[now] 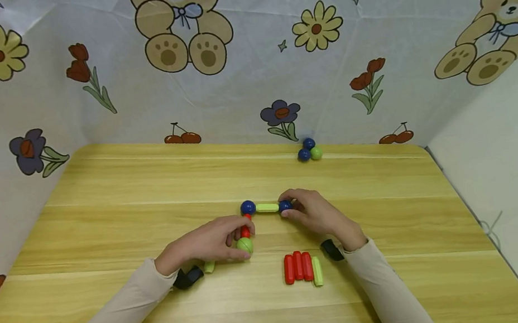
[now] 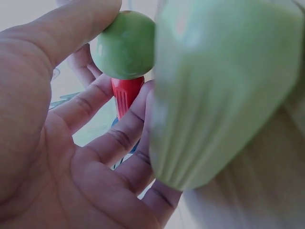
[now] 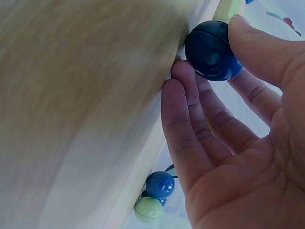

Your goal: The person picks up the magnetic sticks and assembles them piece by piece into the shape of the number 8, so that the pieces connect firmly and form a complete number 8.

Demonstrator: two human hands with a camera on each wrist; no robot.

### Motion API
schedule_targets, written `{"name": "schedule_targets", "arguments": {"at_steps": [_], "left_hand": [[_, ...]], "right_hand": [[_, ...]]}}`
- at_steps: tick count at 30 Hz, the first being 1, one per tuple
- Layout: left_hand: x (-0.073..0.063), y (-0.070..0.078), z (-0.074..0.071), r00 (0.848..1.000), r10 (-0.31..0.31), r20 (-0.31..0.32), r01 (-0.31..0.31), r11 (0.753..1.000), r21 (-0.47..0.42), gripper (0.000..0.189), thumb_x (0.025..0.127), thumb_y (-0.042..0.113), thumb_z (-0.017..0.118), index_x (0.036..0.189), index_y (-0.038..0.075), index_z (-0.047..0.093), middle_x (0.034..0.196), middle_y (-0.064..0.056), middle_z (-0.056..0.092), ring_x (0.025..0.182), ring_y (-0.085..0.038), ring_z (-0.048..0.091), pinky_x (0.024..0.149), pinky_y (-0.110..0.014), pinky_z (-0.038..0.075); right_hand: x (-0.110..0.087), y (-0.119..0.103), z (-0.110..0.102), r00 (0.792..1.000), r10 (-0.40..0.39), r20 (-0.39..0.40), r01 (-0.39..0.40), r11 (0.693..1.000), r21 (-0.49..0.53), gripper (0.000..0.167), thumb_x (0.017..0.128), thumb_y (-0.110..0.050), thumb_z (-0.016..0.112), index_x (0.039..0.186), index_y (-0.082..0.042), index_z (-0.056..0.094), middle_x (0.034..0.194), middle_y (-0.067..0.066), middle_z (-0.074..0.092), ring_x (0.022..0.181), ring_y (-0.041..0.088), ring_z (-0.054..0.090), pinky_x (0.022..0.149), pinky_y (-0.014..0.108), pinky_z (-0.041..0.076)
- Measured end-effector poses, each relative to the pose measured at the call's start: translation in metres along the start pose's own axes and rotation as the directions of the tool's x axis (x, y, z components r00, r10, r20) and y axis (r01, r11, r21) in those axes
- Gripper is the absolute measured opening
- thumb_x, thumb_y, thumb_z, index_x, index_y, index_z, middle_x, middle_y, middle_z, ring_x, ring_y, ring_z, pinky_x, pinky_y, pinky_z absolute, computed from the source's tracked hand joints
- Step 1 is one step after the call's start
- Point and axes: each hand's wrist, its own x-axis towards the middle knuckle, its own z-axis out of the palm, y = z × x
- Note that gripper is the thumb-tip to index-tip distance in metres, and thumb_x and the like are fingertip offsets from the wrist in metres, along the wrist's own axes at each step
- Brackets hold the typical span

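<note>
My left hand (image 1: 215, 240) holds a corner of a joined toy chain, its thumb at a green ball (image 1: 244, 245) and its fingers around the red stick (image 2: 127, 95) fixed to that ball. A yellow-green stick (image 1: 209, 266) extends from the ball under the hand and looms large in the left wrist view. The red stick leads up to a blue ball (image 1: 248, 207), from which a second yellow-green stick (image 1: 267, 207) runs right. At that stick's end, my right hand (image 1: 315, 213) pinches another blue ball (image 3: 213, 50) between thumb and fingers.
Three red sticks (image 1: 298, 266) and one yellow-green stick (image 1: 317, 271) lie side by side nearer me. Two blue balls (image 1: 304, 155) and a green ball (image 1: 316, 153) cluster at the back edge of the wooden table (image 1: 140, 183). A patterned cloth (image 1: 252, 89) hangs behind.
</note>
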Motion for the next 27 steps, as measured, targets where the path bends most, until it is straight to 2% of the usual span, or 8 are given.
{"name": "schedule_targets", "arguments": {"at_steps": [5, 10, 17, 20, 22, 24, 27], "left_hand": [[0.001, -0.001, -0.001, 1.0, 0.001, 0.013, -0.001, 1.0, -0.017, 0.037, 0.088, 0.025, 0.079, 0.118, 0.014, 0.059, 0.091, 0.002, 0.057, 0.074, -0.012, 0.053, 0.068, -0.023, 0.045], [-0.001, -0.002, -0.003, 0.999, -0.017, 0.04, 0.02, 0.997, -0.07, 0.04, 0.087, 0.023, 0.08, 0.121, 0.014, 0.059, 0.092, 0.001, 0.059, 0.075, -0.012, 0.054, 0.069, -0.024, 0.047], [-0.005, -0.006, -0.007, 0.998, -0.036, 0.05, 0.042, 0.992, -0.116, 0.042, 0.088, 0.02, 0.079, 0.125, 0.014, 0.06, 0.098, -0.001, 0.06, 0.081, -0.014, 0.057, 0.073, -0.025, 0.049], [-0.005, -0.007, -0.007, 0.998, -0.03, 0.049, 0.036, 0.992, -0.125, 0.042, 0.088, 0.019, 0.079, 0.125, 0.013, 0.06, 0.098, -0.002, 0.06, 0.081, -0.013, 0.056, 0.073, -0.025, 0.049], [-0.005, -0.007, -0.008, 0.998, -0.028, 0.048, 0.034, 0.991, -0.127, 0.042, 0.088, 0.019, 0.079, 0.125, 0.013, 0.06, 0.098, -0.002, 0.06, 0.081, -0.013, 0.056, 0.074, -0.025, 0.049], [-0.005, -0.007, -0.008, 0.999, -0.022, 0.049, 0.028, 0.991, -0.128, 0.042, 0.088, 0.019, 0.079, 0.125, 0.012, 0.06, 0.098, -0.002, 0.061, 0.081, -0.014, 0.056, 0.074, -0.025, 0.049], [-0.004, -0.006, -0.008, 0.999, -0.018, 0.051, 0.024, 0.992, -0.123, 0.041, 0.089, 0.02, 0.078, 0.125, 0.012, 0.06, 0.099, -0.002, 0.061, 0.081, -0.014, 0.057, 0.074, -0.025, 0.049]], "right_hand": [[0.0, 0.0, -0.001, 1.0, 0.005, 0.001, -0.005, 1.0, -0.007, 0.027, 0.098, -0.02, 0.066, 0.122, -0.009, 0.063, 0.114, 0.006, 0.068, 0.1, 0.021, 0.067, 0.092, 0.042, 0.054], [-0.001, 0.002, -0.005, 1.0, 0.003, 0.0, -0.003, 0.999, -0.04, 0.037, 0.098, -0.023, 0.066, 0.13, -0.007, 0.06, 0.119, 0.008, 0.068, 0.1, 0.022, 0.067, 0.09, 0.042, 0.055], [-0.014, -0.008, -0.024, 0.992, -0.038, -0.116, 0.035, 0.999, -0.034, 0.037, 0.096, -0.02, 0.069, 0.128, -0.002, 0.062, 0.122, 0.013, 0.067, 0.097, 0.026, 0.068, 0.087, 0.044, 0.056], [-0.023, -0.017, -0.027, 0.989, -0.08, -0.122, 0.078, 0.997, -0.025, 0.031, 0.095, -0.016, 0.071, 0.123, -0.004, 0.066, 0.119, 0.011, 0.069, 0.096, 0.023, 0.067, 0.087, 0.044, 0.056], [-0.031, -0.023, -0.025, 0.988, -0.135, -0.074, 0.134, 0.991, -0.022, 0.028, 0.094, -0.014, 0.071, 0.12, -0.006, 0.067, 0.117, 0.008, 0.07, 0.096, 0.02, 0.067, 0.087, 0.043, 0.056], [-0.038, -0.029, -0.02, 0.98, -0.2, 0.015, 0.2, 0.98, 0.007, 0.024, 0.094, -0.012, 0.071, 0.117, -0.008, 0.068, 0.115, 0.005, 0.07, 0.099, 0.018, 0.066, 0.089, 0.041, 0.055], [-0.048, -0.035, -0.013, 0.944, -0.29, 0.158, 0.282, 0.957, 0.071, 0.021, 0.094, -0.012, 0.07, 0.115, -0.01, 0.069, 0.116, 0.001, 0.068, 0.107, 0.016, 0.064, 0.094, 0.039, 0.053]]}}
